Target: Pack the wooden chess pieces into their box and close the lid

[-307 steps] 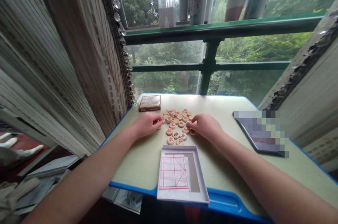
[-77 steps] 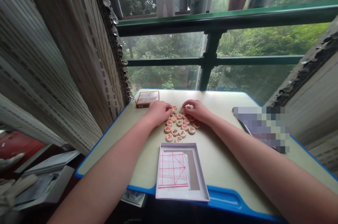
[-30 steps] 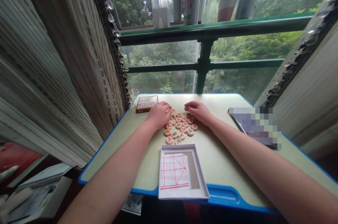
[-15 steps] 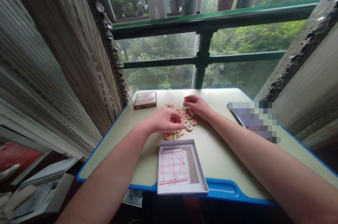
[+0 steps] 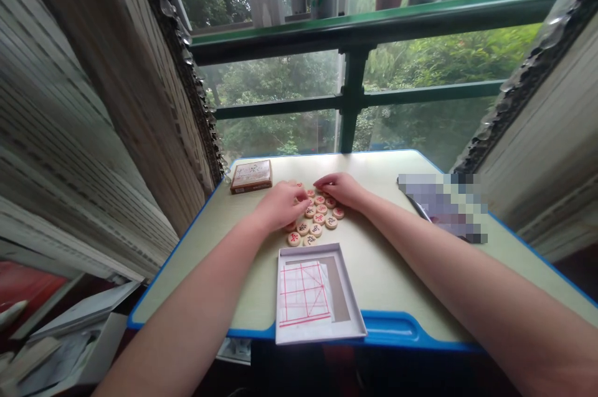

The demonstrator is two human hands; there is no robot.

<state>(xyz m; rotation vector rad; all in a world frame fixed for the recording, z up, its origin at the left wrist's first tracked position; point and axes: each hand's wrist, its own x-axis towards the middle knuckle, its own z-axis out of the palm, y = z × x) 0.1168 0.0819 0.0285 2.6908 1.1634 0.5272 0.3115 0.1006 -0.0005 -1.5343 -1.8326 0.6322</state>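
Several round wooden Chinese chess pieces (image 5: 318, 219) with red or black characters lie in a loose cluster mid-table. At the cluster's left edge, my left hand (image 5: 283, 205) hovers low with bent fingers apart, partly covering some pieces. On the far right side of the cluster rests my right hand (image 5: 344, 190), its fingers stretched to the left and its fingertips at the pieces. Nothing shows gripped in either hand, though the undersides are hidden. Nearer me, a shallow white box tray (image 5: 351, 297) holds a folded paper board (image 5: 303, 294) with red grid lines.
A small brown box (image 5: 251, 176) stands at the back left of the blue-edged table (image 5: 397, 278). Toward the right lies a blurred, flat, phone-like object (image 5: 439, 207). Curtains flank the table, with a green window rail (image 5: 383, 29) behind it.
My left hand has drawn back left and away from me, uncovering pieces at the near end. My right hand has shifted slightly left along the pieces. The view has tilted a little.
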